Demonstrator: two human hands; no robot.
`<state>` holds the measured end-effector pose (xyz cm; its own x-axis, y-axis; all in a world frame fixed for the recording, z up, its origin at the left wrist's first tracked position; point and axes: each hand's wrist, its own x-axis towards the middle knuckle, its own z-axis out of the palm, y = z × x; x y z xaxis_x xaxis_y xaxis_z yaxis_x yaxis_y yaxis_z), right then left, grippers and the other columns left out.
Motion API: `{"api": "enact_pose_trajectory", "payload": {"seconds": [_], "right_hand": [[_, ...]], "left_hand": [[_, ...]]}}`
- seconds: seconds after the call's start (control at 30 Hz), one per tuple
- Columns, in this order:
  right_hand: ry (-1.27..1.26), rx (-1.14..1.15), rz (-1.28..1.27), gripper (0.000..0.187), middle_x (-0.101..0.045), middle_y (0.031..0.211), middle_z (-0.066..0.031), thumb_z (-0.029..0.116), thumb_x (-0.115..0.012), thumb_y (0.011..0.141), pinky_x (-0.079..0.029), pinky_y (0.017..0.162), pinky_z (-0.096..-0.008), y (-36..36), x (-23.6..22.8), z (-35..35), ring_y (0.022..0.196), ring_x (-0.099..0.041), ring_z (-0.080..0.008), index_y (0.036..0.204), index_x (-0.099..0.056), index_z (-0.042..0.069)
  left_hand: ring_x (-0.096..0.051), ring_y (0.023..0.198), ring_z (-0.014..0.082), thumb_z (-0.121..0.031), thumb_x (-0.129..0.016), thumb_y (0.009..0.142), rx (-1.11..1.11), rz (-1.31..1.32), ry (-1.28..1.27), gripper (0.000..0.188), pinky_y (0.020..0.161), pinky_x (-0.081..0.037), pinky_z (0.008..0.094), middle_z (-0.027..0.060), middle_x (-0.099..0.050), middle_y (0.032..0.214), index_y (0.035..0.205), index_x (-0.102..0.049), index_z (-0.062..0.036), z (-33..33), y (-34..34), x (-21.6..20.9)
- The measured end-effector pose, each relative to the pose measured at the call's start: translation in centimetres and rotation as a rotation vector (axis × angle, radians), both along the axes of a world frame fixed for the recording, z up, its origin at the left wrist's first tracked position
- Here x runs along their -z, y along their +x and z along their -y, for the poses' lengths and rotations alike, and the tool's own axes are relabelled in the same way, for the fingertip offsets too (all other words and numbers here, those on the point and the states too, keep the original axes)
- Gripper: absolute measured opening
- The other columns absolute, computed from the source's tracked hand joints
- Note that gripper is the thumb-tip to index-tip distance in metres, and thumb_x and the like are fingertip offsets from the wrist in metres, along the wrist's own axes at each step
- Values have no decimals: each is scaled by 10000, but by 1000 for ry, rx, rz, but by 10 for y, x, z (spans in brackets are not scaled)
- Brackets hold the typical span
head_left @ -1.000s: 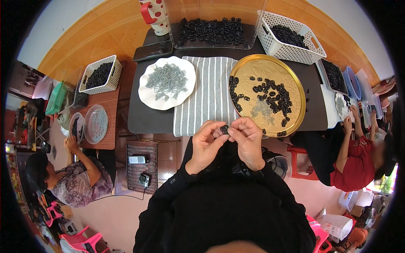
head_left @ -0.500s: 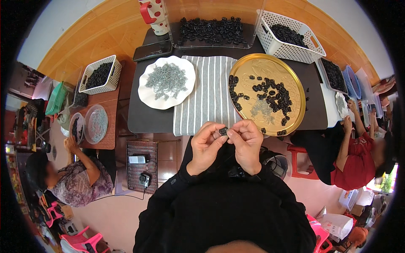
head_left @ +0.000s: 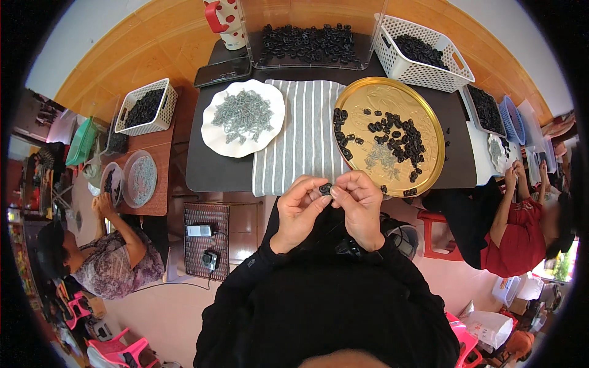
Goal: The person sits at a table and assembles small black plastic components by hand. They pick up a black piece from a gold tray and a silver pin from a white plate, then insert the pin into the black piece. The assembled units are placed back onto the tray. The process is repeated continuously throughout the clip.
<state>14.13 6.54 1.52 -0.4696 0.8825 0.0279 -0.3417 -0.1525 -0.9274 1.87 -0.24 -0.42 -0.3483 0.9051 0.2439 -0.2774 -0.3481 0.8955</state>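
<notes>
A small black plastic part (head_left: 325,189) with a hole in it is pinched between the thumb and fingers of my left hand (head_left: 298,211), just off the table's front edge. Against its right side my right hand (head_left: 359,208) is closed, thumb and fingertips pressed together; whatever they grip is hidden. Beyond the hands lies a grey-and-white striped cloth (head_left: 300,135). On its left a white scalloped plate (head_left: 211,132) bears a heap of small grey pin-like pieces (head_left: 242,115). To the right, a round gold tray (head_left: 362,98) carries many black parts (head_left: 405,144) and a small pile of grey pieces (head_left: 381,158).
A clear bin (head_left: 310,64) of black parts stands at the back, beside a white basket (head_left: 423,73). A phone (head_left: 222,72) and a spotted cup (head_left: 232,27) are at the back left. Co-workers sit left (head_left: 116,251) and right (head_left: 518,239) at side tables.
The black part has turned slightly between my fingers; my hands stay nearly in place. The right co-worker's hands have moved away from the small white dish.
</notes>
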Motion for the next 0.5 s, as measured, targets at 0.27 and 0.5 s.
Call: {"api": "enact_pose_trajectory", "payload": {"seconds": [0.27, 0.5], "right_hand": [[-79, -60, 25, 136, -662, 825, -46, -25, -641, 880, -462, 599, -190, 6, 2, -7, 666, -575, -61, 1015, -623, -27], [-180, -111, -43, 100, -669, 808, -48, -12, -646, 882, -469, 601, -192, 7, 6, -9, 655, -586, -68, 979, -659, -32]], "left_hand": [[-580, 937, 113, 106, -595, 883, 81, 39, -5, 273, 827, -482, 241, 59, -544, 1028, 1151, -592, 54, -3, -4, -1], [-570, 930, 111, 99, -597, 884, 70, 22, -22, 290, 804, -473, 238, 54, -552, 1021, 1168, -597, 43, -2, -4, 2]]}}
